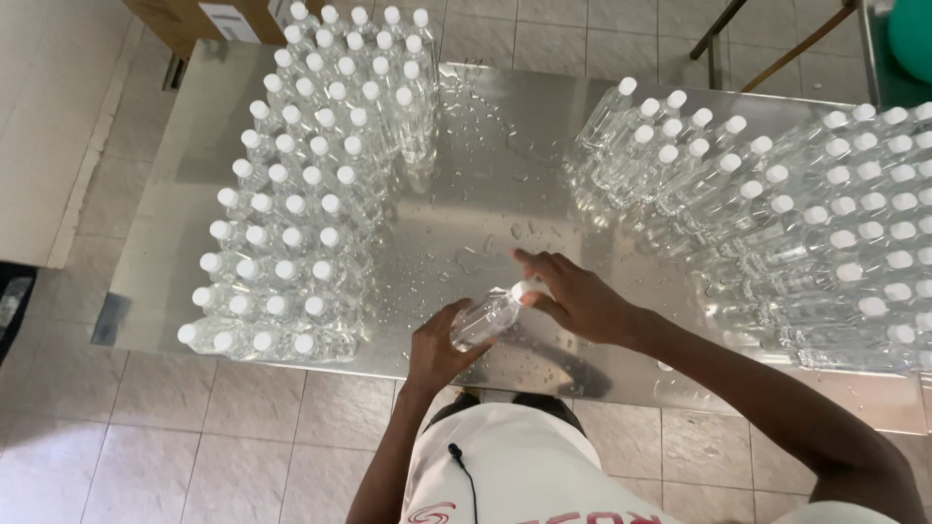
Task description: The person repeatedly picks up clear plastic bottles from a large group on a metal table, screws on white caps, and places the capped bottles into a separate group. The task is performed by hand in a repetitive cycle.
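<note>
My left hand (439,347) grips the body of a small clear plastic bottle (485,318), tilted over the near edge of a wet steel table (476,194). My right hand (573,294) is closed around the bottle's white cap end (521,289), fingers wrapped over it. Water drops lie on the steel just beyond both hands.
Several rows of clear bottles with white caps (301,175) stand packed on the table's left side. A second large group of capped bottles (796,204) fills the right side. A cardboard box (209,15) sits beyond the far left corner. Tiled floor (194,437) surrounds the table.
</note>
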